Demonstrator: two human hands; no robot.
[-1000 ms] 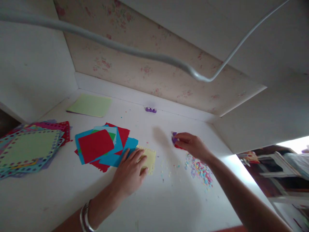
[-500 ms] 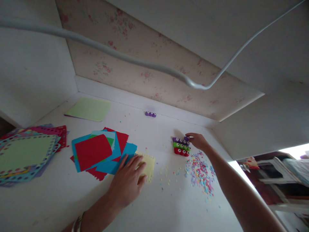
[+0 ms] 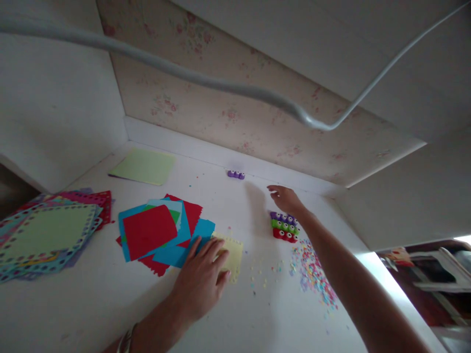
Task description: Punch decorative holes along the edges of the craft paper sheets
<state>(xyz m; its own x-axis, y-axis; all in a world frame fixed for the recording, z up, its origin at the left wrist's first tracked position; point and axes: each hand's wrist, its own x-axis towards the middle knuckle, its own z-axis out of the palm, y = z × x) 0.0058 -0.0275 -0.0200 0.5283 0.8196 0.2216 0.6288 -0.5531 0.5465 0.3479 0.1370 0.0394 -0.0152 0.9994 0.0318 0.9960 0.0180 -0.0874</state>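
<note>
My left hand (image 3: 204, 279) lies flat, fingers stretched out, over a blue paper sheet (image 3: 204, 230) and a small yellow paper (image 3: 235, 255) with a notched edge. My right hand (image 3: 285, 197) is in the air, its thumb and fingers slightly apart and nothing visible between them. Just below it sits a cluster of small blocks with white eye-like spots: a purple row (image 3: 283, 218), a green row (image 3: 285, 226) and a red row (image 3: 285, 236). To its left, near the wall, stands a short row of three purple blocks (image 3: 236, 174) of the same look.
Colourful confetti (image 3: 316, 274) is scattered under my right forearm. Stacked red, blue and green papers (image 3: 149, 233) lie left of my left hand. Farther left is a pile of hole-edged sheets (image 3: 51, 233), with pale green paper (image 3: 147, 166) behind. A white cable (image 3: 221, 83) crosses above.
My right hand has lifted off the purple row in the cluster and moved up and left, toward the three purple blocks. The left hand stays on the papers; the view has shifted slightly.
</note>
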